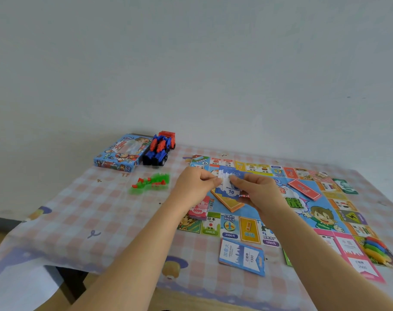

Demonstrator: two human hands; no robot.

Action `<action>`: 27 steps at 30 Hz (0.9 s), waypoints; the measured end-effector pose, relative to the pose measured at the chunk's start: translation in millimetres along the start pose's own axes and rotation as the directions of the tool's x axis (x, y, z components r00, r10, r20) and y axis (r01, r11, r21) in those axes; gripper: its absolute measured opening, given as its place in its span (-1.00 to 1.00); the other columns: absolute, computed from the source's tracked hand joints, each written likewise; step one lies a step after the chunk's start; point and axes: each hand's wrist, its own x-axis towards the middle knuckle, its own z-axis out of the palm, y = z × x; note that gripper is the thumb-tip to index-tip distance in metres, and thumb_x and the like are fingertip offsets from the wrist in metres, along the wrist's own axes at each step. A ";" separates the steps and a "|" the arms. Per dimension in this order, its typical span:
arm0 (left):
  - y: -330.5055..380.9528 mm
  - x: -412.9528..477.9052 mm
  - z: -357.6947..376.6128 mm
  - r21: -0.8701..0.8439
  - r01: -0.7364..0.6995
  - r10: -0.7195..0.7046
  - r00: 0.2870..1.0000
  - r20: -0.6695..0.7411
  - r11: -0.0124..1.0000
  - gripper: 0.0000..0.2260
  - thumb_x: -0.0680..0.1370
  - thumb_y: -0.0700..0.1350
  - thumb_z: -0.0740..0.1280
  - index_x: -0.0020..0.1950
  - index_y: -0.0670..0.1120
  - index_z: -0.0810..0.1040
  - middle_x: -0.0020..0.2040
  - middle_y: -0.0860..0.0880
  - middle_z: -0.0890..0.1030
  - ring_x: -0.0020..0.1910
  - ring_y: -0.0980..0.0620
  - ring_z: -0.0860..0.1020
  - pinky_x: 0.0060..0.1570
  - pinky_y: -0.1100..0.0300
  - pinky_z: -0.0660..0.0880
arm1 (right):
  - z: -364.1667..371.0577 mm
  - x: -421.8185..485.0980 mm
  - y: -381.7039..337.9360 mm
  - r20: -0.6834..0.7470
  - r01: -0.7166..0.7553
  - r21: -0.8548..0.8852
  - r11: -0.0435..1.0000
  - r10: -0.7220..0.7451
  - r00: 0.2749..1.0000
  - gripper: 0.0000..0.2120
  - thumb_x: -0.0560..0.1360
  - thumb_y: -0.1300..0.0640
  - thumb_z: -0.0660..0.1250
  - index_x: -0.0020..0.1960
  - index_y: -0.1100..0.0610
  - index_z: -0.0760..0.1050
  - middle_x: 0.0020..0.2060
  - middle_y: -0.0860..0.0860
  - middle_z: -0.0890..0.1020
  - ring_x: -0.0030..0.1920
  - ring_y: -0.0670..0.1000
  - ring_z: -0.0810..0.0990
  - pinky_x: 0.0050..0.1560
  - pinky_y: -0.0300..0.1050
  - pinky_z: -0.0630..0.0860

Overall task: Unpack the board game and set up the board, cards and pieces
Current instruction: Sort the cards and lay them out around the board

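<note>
A table (83, 212) under a pink and white checked cloth (56, 225) fills the lower half of the view. The game board (341, 212) lies unfolded flat on its right part, printed side up. At the far left corner the game box (118, 157) lies flat, and a red and blue toy truck (158, 151) stands just beside it on its right.

Both arms reach in from the near edge and meet over the near-left part of the board. The left hand (194, 184) and the right hand (257, 191) are close together, fingers curled, each pinching one side of a small bundle of blue paper notes (230, 189) marked 10, held above the board.

A stack of blue cards (241, 257) lies on the cloth just in front of the board's near edge. Pink cards (357, 259) lie overlapping the board's near right corner. A red card stack (304, 189) sits on the middle of the board, and an orange card stack (230, 204) lies under the hands. A pile of pink notes (198, 208) marked 5000 rests at the board's left edge, by the left wrist.

A heap of green and red plastic pieces (151, 182) lies on the cloth left of the board, in front of the truck. Coloured pawns (376, 250) lie bunched near the board's near right corner.
</note>
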 end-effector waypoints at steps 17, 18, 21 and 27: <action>-4.8 1.9 0.5 -0.109 0.015 -0.024 0.996 -0.084 0.994 -0.82 0.48 -0.04 0.42 0.03 -0.10 0.65 -0.29 0.16 0.55 -0.43 0.28 0.50 -0.43 0.49 0.35 | 0.0 2.4 0.1 -0.006 0.053 0.049 0.997 -0.053 0.999 -0.76 0.40 0.23 0.45 0.05 0.12 0.54 -0.11 0.06 0.65 -0.12 0.05 0.68 -0.20 -0.13 0.65; -4.0 1.7 0.4 -0.121 0.030 -0.037 0.998 -0.056 0.992 -0.82 0.51 -0.07 0.40 0.05 -0.11 0.64 -0.30 0.12 0.56 -0.49 0.28 0.50 -0.46 0.49 0.36 | -0.2 2.0 -0.2 -0.007 0.073 0.021 0.997 -0.073 0.997 -0.72 0.40 0.23 0.45 0.08 0.08 0.53 -0.08 0.04 0.65 -0.13 0.03 0.68 -0.20 -0.13 0.65; -3.0 1.5 1.9 -0.190 0.065 -0.067 0.998 -0.006 0.980 -0.81 0.55 -0.16 0.34 0.13 -0.18 0.60 -0.22 -0.01 0.64 -0.37 0.18 0.63 -0.37 0.29 0.57 | -1.7 0.4 -1.5 -0.029 0.143 -0.071 0.987 -0.146 0.989 -0.50 0.39 0.23 0.46 0.28 -0.02 0.44 0.03 0.04 0.63 -0.15 -0.02 0.68 -0.27 -0.16 0.64; -0.8 2.0 9.3 -0.205 0.036 -0.041 0.999 -0.019 0.978 -0.87 0.50 -0.13 0.41 0.03 -0.06 0.58 -0.20 -0.03 0.67 -0.30 0.11 0.66 -0.31 0.31 0.57 | -8.8 -2.4 -5.2 -0.084 0.130 -0.184 0.974 -0.147 0.986 -0.36 0.34 0.19 0.52 0.34 -0.01 0.34 0.01 0.05 0.63 -0.16 -0.05 0.65 -0.30 -0.23 0.58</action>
